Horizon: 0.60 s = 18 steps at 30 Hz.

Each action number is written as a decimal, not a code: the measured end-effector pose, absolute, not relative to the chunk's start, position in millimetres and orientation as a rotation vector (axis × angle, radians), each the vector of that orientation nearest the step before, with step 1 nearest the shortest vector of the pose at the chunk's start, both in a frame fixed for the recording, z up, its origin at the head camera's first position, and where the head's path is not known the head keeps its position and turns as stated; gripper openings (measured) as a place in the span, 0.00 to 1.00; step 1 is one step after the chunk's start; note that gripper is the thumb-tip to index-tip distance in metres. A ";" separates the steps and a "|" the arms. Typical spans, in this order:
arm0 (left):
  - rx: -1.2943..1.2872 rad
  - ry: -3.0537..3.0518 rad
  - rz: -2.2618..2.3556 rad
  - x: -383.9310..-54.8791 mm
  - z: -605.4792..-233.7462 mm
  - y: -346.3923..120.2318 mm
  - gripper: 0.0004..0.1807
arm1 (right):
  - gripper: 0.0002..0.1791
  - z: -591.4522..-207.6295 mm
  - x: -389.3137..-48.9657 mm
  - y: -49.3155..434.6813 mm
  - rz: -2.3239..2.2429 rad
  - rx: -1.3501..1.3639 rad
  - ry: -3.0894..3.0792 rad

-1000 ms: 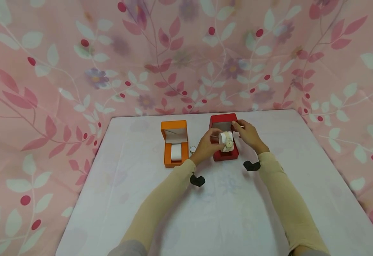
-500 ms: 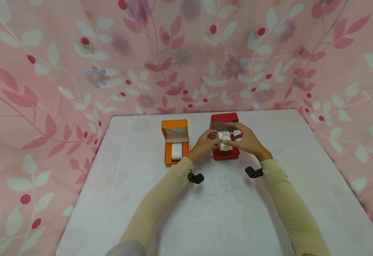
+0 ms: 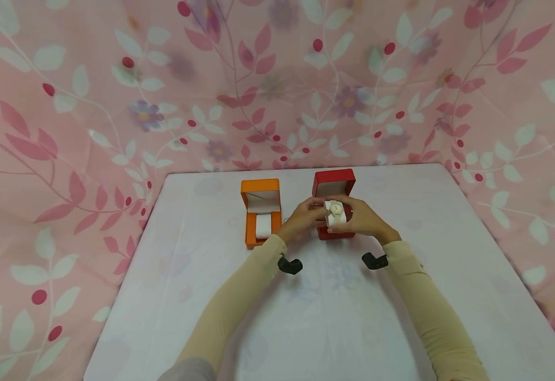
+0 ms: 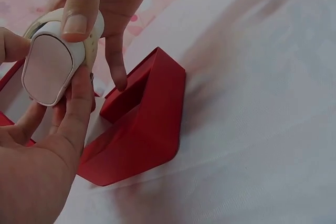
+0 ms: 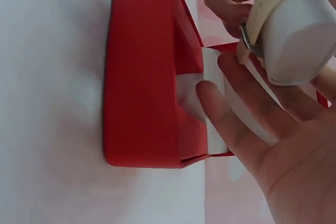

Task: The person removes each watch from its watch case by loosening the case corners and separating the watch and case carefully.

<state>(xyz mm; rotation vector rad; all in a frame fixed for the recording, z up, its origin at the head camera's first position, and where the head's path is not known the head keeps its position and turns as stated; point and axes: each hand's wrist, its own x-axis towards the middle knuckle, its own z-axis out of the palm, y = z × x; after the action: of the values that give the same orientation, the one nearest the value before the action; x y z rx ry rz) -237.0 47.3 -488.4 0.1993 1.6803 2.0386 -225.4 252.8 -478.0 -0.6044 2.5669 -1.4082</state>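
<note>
A cream-strapped wristwatch [image 3: 336, 208] is wrapped around a white watch cushion [image 4: 48, 69], held up over the open red watch box [image 3: 333, 176]. My left hand [image 3: 303, 217] grips the cushion from the left, its fingers along the underside in the left wrist view. From the right, my right hand [image 3: 362, 218] holds the watch and cushion between thumb and fingers. Its thumb lies on the cushion's edge in the left wrist view, while two fingers stretch out below the strap buckle [image 5: 250, 40] in the right wrist view. The dial faces up toward the head camera.
An open orange watch box [image 3: 260, 186] with a white cushion [image 3: 263, 226] stands to the left. Another watch [image 3: 285, 219] lies between the boxes, mostly hidden by my left hand. A floral curtain [image 3: 277, 79] hangs behind the white-clothed table [image 3: 330, 317].
My right hand has come from beside the red box's lid onto the watch and cushion. The dial has shifted from the cushion's lower front to its top. My left hand keeps its hold.
</note>
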 end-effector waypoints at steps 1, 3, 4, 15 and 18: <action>0.211 1.688 2.026 -237.1 -488.1 46.5 0.23 | 0.45 -478.2 -225.2 252.5 -1.422 -0.597 2.564; 0.254 1.723 1.977 -237.7 -488.2 44.1 0.26 | 0.45 -478.1 -224.8 252.7 -1.439 -0.582 2.573; 0.289 1.759 1.940 -238.1 -488.2 42.7 0.28 | 0.45 -477.9 -224.6 253.1 -1.447 -0.570 2.574; 0.587 1.968 1.730 -235.9 -483.7 30.5 0.38 | 0.44 -474.1 -223.5 258.9 -1.411 -0.577 2.582; 0.597 1.971 1.736 -236.4 -485.1 30.9 0.37 | 0.43 -457.2 -213.7 254.1 -1.385 -0.616 2.591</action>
<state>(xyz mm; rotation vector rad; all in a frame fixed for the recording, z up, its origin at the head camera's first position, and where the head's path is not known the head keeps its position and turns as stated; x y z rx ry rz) -236.4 30.9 -485.1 0.5968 1.9714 1.7365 -213.7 254.1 -457.2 -0.6156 2.5907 -1.3853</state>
